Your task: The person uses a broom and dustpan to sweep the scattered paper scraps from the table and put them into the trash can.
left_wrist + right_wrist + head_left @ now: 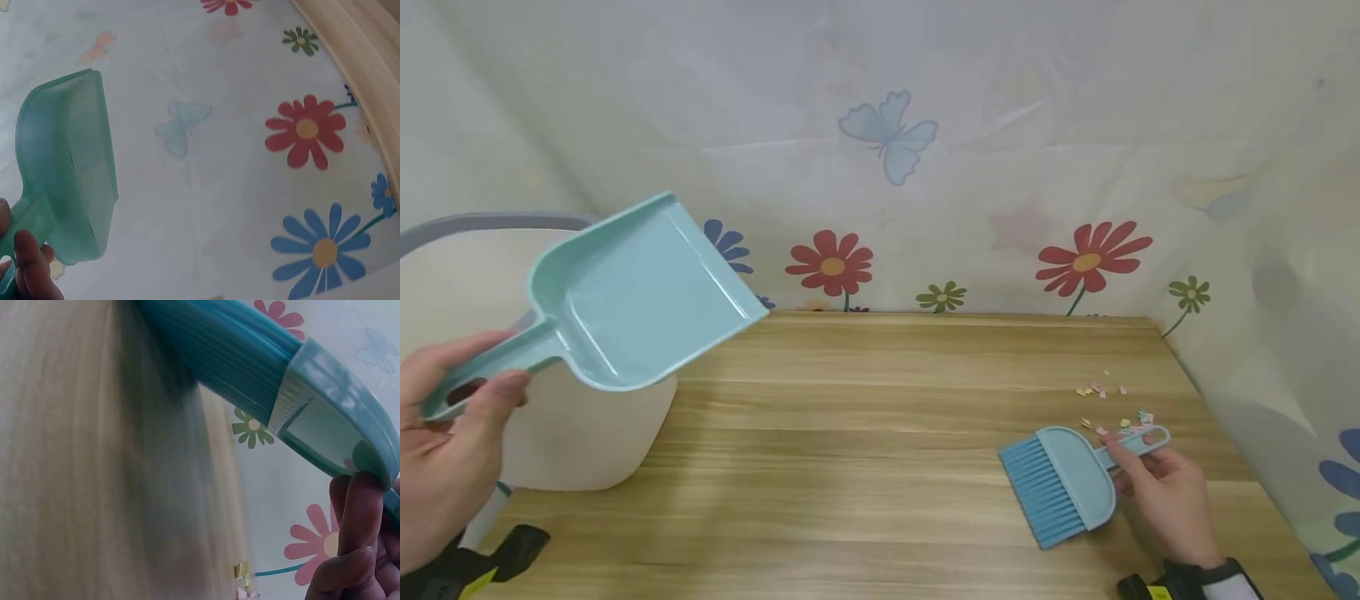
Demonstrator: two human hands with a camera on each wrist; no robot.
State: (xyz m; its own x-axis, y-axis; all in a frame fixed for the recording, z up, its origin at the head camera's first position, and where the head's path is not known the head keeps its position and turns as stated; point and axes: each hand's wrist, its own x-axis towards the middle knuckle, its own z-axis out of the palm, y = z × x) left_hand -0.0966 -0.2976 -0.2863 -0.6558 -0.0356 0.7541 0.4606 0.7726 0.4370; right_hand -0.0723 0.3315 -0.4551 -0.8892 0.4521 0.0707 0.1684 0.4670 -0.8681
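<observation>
White floral sheeting (985, 92) backs the wood-grained tabletop (850, 450) (scraps (1125, 423) near the brush (1078, 477)).

The tabletop (850, 433) is showing light brown wood grain running parallel to its far edge. A white bin (595, 442) with a grey rim is standing on its left part, hiding that end of the far edge. Small pink, yellow and bluish scraps (1126, 423) are lying in loose clusters near the right edge, toward the far right corner.

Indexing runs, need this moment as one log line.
left hand: holds dustpan by handle, raised, pan empty | right hand: holds brush by handle | small scraps: on table, near brush handle
</observation>
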